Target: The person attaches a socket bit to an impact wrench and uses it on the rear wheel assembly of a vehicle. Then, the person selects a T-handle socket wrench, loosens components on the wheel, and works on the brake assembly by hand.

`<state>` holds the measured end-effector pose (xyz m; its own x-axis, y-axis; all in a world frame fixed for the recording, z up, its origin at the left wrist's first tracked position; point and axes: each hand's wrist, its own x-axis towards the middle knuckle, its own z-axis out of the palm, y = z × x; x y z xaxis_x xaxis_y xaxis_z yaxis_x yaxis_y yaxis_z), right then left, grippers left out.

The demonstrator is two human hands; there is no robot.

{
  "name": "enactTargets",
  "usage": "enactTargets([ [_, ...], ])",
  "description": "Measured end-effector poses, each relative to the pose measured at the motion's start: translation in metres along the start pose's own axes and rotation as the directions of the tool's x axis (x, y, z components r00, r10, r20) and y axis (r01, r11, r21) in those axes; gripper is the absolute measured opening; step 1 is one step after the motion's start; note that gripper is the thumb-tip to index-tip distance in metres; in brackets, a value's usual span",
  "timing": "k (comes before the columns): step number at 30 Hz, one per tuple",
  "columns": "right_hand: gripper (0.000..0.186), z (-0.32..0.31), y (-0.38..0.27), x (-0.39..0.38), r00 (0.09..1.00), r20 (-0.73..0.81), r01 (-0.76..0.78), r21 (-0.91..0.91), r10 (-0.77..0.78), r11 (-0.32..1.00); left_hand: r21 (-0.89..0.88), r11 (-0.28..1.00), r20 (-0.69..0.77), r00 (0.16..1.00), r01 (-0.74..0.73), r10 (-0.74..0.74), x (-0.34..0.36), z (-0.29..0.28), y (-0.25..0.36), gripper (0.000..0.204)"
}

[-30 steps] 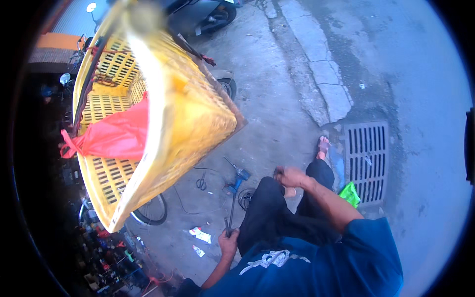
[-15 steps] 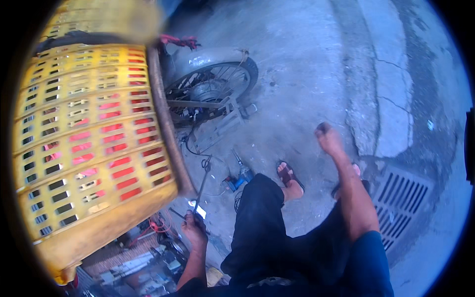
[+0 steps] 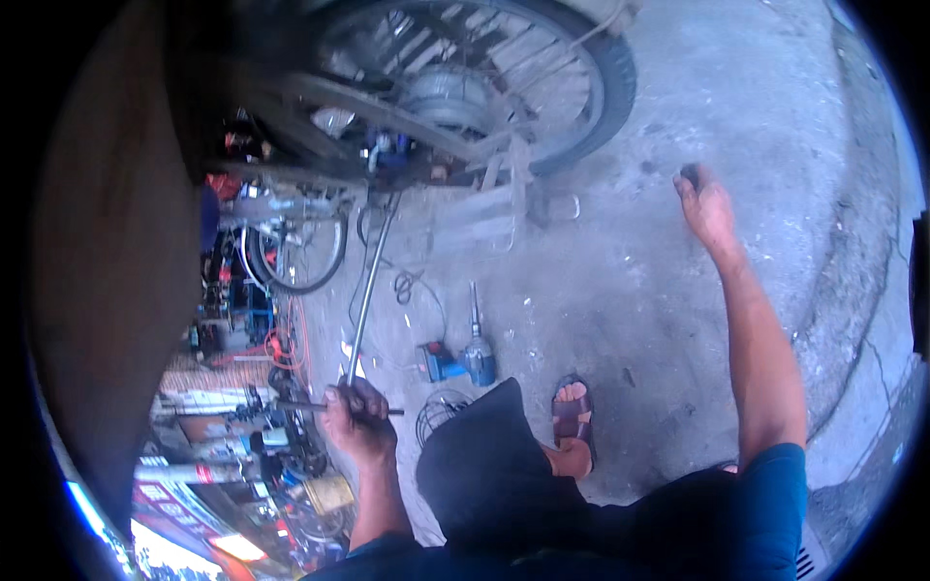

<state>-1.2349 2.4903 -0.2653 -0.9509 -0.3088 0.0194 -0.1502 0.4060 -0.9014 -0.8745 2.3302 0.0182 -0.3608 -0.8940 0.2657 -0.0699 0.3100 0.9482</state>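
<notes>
A long steel rod with a crossbar (image 3: 368, 300) is gripped in my left hand (image 3: 358, 421) at lower left, its far end reaching up toward the underside of a wheeled frame. My right hand (image 3: 705, 203) is stretched out to the right over the concrete, fingers curled; what they hold, if anything, is too dark to make out. Above, a large spoked wheel (image 3: 605, 97) with a hub carries a metal stand (image 3: 513, 203) beside it. A blue cordless power tool (image 3: 480, 358) lies on the ground near a looped cable (image 3: 404, 286).
A dark body (image 3: 116, 242) fills the left side. Beyond it stand a bicycle wheel (image 3: 339, 247), a red hose (image 3: 281, 344) and cluttered parts. My sandalled foot (image 3: 572, 412) is below, and cracked pavement (image 3: 872, 320) runs along the right.
My view has swung from the yellow crate toward the wheel, now much nearer. My right arm has reached farther forward and outward; my left hand with the rod has risen slightly.
</notes>
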Motion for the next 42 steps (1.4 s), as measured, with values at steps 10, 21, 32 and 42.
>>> enactTargets([
  [10, 0.052, 0.046, -0.124, 0.013, 0.868, 0.465, -0.149, 0.577, -0.173, 0.803, -0.218, 0.975, -0.195, 0.977, 0.040, -0.083, -0.009, 0.016, -0.038, 0.037],
  [21, 0.052, 0.041, -0.189, -0.019, 0.824, 0.541, -0.343, 0.709, -0.165, 0.616, -0.416, 0.909, -0.060, 0.997, 0.014, -0.043, -0.020, -0.001, -0.097, 0.038],
  [32, 0.054, 0.043, -0.202, -0.026, 0.894, 0.438, -0.300, 0.738, -0.091, 0.605, -0.513, 0.857, 0.031, 0.999, 0.046, -0.035, -0.006, 0.003, -0.119, 0.038],
  [42, 0.048, 0.043, -0.190, -0.019, 0.878, 0.464, -0.262, 0.672, -0.118, 0.693, -0.368, 0.930, 0.082, 0.996, 0.012, 0.020, 0.004, 0.010, -0.122, 0.039],
])
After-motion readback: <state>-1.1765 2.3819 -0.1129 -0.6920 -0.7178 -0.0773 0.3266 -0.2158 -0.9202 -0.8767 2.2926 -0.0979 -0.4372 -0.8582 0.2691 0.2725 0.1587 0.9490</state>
